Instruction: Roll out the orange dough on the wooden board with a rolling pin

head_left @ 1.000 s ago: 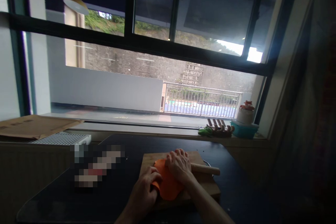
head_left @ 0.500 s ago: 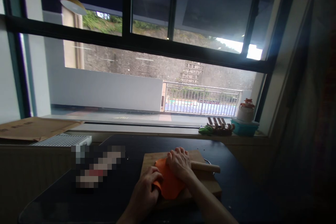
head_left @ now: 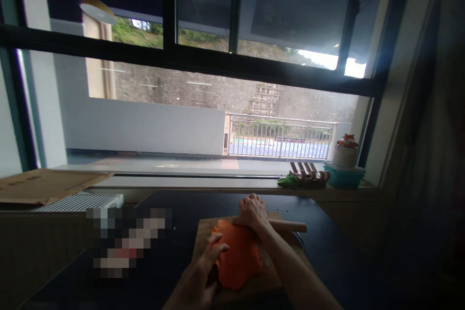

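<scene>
A flat sheet of orange dough (head_left: 240, 256) with an uneven edge lies on a wooden board (head_left: 203, 230). Across the far side of the board rests a wooden rolling pin (head_left: 288, 225). My right hand (head_left: 253, 210) lies over the pin's left part, palm down, its fingers curved past the far side. At the dough's left edge is my left hand (head_left: 205, 264), thumb and fingers apart, with the fingertips over the orange surface. Whether they touch the dough I cannot tell.
The board sits on a dark table (head_left: 174, 242). A blurred-out object (head_left: 131, 247) is at the left. On the windowsill stand a brown rack (head_left: 310, 174), a green item (head_left: 287, 181) and a teal box (head_left: 345, 174) with a white jar (head_left: 344, 156) on top. Brown cardboard (head_left: 54, 184) lies far left.
My right hand has moved away from me, off the dough and onto the rolling pin. The left hand's fingers have spread, and more of the dough shows. The view has shifted slightly.
</scene>
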`<state>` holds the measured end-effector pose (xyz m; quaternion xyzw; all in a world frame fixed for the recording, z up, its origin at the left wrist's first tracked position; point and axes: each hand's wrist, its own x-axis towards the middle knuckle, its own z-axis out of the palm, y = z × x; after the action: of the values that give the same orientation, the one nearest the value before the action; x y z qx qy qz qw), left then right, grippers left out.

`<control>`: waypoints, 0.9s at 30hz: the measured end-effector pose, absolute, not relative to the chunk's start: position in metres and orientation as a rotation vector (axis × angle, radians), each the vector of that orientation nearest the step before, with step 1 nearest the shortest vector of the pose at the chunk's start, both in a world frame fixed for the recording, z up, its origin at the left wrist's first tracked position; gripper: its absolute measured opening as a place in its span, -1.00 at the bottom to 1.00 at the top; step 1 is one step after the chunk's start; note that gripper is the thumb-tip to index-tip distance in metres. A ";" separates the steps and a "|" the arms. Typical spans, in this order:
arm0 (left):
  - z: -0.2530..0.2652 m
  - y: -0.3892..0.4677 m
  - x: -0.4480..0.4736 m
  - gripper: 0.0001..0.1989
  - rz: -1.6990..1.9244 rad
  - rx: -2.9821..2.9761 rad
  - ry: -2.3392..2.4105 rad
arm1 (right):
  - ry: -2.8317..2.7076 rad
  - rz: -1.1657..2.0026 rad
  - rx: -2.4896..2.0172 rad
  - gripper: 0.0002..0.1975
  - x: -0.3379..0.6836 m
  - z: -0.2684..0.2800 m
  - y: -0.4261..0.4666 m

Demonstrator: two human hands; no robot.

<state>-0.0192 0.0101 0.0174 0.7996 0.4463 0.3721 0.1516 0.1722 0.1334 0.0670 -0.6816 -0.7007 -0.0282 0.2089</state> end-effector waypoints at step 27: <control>0.029 0.021 -0.058 -0.53 1.019 2.340 1.588 | -2.188 -0.078 -1.620 -0.74 0.167 0.060 0.101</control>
<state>-0.0582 0.0205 0.0286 0.7766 0.5271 0.3381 0.0680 0.1667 0.1011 0.0602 -0.5819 -0.7858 -0.0280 0.2076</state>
